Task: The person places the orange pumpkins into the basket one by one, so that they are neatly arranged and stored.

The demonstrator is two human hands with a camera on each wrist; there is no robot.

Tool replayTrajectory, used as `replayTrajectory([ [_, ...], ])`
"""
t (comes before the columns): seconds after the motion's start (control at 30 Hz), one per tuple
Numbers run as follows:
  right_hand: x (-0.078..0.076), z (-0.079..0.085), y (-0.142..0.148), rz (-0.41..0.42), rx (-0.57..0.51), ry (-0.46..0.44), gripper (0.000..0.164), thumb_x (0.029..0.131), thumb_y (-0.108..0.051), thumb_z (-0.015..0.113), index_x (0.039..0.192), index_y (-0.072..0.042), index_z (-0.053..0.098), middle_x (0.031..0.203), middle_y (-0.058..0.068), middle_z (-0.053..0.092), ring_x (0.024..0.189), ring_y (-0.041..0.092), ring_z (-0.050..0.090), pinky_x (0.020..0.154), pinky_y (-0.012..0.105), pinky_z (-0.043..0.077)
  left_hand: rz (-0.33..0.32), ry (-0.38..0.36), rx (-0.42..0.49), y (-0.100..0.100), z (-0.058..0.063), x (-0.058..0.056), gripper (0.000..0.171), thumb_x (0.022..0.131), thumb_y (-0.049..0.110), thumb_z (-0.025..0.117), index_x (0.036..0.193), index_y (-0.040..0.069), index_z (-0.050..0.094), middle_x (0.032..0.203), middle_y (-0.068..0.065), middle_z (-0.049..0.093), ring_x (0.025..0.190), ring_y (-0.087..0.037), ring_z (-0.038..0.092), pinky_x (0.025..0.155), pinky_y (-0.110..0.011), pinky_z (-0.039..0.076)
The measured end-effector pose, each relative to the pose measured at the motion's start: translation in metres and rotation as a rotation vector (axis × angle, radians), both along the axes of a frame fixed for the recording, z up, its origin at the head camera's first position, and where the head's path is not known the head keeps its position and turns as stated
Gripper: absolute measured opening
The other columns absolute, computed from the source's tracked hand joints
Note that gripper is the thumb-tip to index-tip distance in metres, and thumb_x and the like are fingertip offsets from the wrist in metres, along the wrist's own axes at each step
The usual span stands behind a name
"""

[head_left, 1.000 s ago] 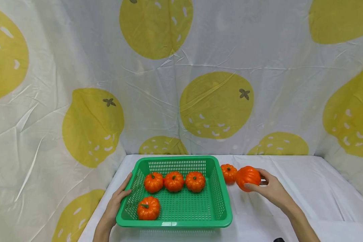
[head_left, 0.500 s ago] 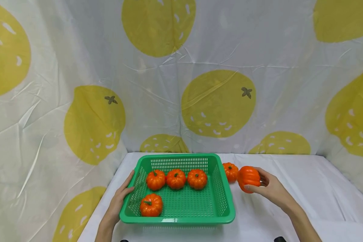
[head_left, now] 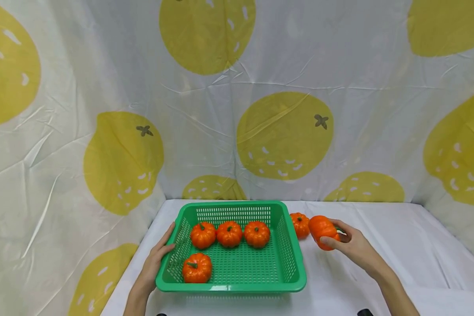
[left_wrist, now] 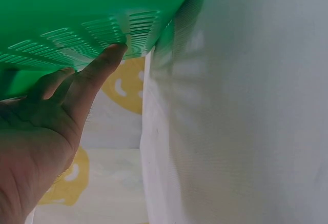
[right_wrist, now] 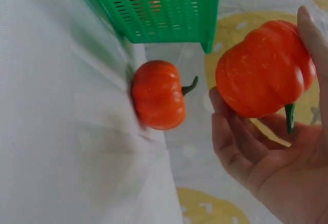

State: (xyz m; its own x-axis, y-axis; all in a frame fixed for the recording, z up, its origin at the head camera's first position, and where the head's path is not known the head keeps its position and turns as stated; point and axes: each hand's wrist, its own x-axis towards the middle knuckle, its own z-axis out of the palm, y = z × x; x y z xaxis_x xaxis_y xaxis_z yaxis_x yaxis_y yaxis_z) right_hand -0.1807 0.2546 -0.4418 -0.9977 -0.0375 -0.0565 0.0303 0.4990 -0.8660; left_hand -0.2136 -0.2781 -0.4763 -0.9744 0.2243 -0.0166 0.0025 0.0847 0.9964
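A small orange pumpkin [head_left: 321,230] is gripped between the thumb and fingers of my right hand [head_left: 353,245]. In the right wrist view the held pumpkin [right_wrist: 261,73] tilts its green stem toward the palm. A second pumpkin [right_wrist: 158,98] stands on the table, just outside the right wall of a green plastic basket [head_left: 300,267]. My left hand [head_left: 153,263] rests against the basket's left side. The left wrist view has its fingers [left_wrist: 105,62] extended along the slotted outer wall. Inside the basket, three pumpkins line up at the back, and another pumpkin [head_left: 197,268] sits front left.
A white cloth [head_left: 379,267] covers the table. Around the left, back and right hang white curtains [head_left: 197,131] printed with yellow lemons. Dark rounded tips of some object [head_left: 365,312] show at the bottom edge of the head view.
In my right hand the held pumpkin has turned, its base now facing more up and left. Between the first two frames, basket and left hand shifted slightly right and up in view.
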Motion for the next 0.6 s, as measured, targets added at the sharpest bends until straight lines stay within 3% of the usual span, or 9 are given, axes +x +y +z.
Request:
replayTrajectory([
  [0.1,0.0007,-0.0005,-0.0003,-0.012,0.005,-0.008,0.068,0.099,-0.037,0.07,0.152,-0.005,0.042,0.134,0.019,0.068,0.109,0.014,0.068,0.096,0.046,0.054,-0.003,-0.004,0.001,-0.0001,-0.0004,0.0006,0.062,0.109,0.023,0.038,0.167,0.031,0.017,0.176,-0.003,0.004,0.16,-0.032,0.003,0.096,-0.004,0.034],
  [0.23,0.0023,-0.002,-0.0017,-0.036,0.016,0.034,0.067,0.098,-0.037,0.072,0.151,-0.006,0.043,0.138,0.021,0.063,0.111,0.018,0.067,0.089,0.034,0.056,0.004,-0.007,-0.014,-0.0005,-0.001,0.0017,0.062,0.108,0.024,0.038,0.167,0.032,0.019,0.176,-0.003,0.005,0.16,-0.032,0.003,0.096,-0.004,0.033],
  [0.43,0.0012,-0.0017,-0.0015,-0.041,0.004,0.112,0.061,0.099,-0.035,0.07,0.15,-0.01,0.047,0.134,0.016,0.062,0.102,0.008,0.066,0.083,0.026,0.056,0.002,0.002,-0.01,-0.0004,-0.0008,0.0006,0.062,0.109,0.024,0.038,0.167,0.032,0.019,0.176,-0.002,0.005,0.16,-0.031,0.002,0.096,-0.003,0.032],
  [0.6,0.0012,-0.001,0.0014,0.002,-0.01,0.119,0.057,0.105,-0.036,0.06,0.154,-0.012,0.044,0.147,0.014,0.054,0.108,0.0,0.061,0.087,0.025,0.053,0.007,0.005,-0.011,-0.0006,-0.0005,-0.0004,0.062,0.109,0.025,0.039,0.167,0.032,0.019,0.176,0.0,0.005,0.16,-0.03,0.0,0.096,-0.002,0.031],
])
